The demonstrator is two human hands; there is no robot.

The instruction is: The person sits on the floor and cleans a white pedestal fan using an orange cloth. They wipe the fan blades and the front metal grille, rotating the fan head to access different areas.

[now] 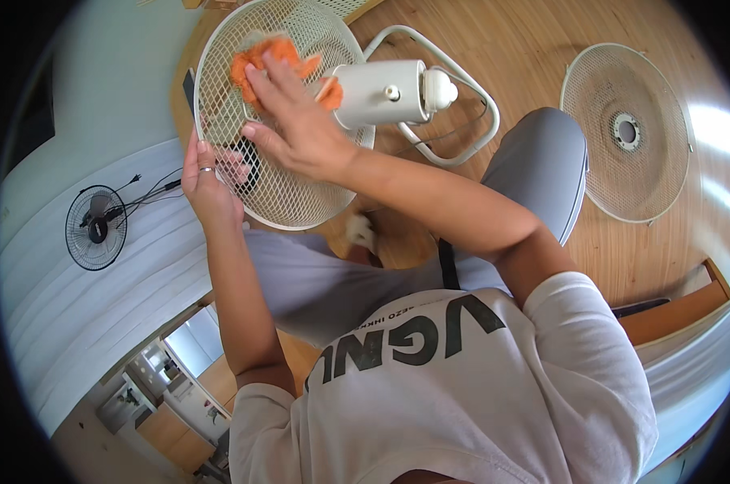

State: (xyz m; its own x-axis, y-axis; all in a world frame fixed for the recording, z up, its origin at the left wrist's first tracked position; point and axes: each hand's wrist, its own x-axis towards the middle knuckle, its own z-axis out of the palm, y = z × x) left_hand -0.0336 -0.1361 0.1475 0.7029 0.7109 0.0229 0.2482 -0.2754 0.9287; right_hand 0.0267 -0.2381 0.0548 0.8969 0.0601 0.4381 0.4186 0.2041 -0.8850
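Note:
A white wire fan grille [334, 196], joined to a fan's cylindrical motor housing [365, 94], stands tilted before me. My left hand [210, 181] grips its near left rim, with some fingers behind the mesh. Fingers spread, my right hand [301, 121] presses an orange cloth [265, 60] against the mesh; part of the cloth shows beside the housing. The fan's white tubular stand [492, 115] rests on the wooden floor. What lies behind the grille is partly hidden.
A second round wire grille [625, 181], dusty brown, lies on the floor at the right, beyond my bent knee. A small black fan [97, 230] with cables is at the left by a white draped surface [141, 260]. A wooden drawer or board edge [679, 314] sits at lower right.

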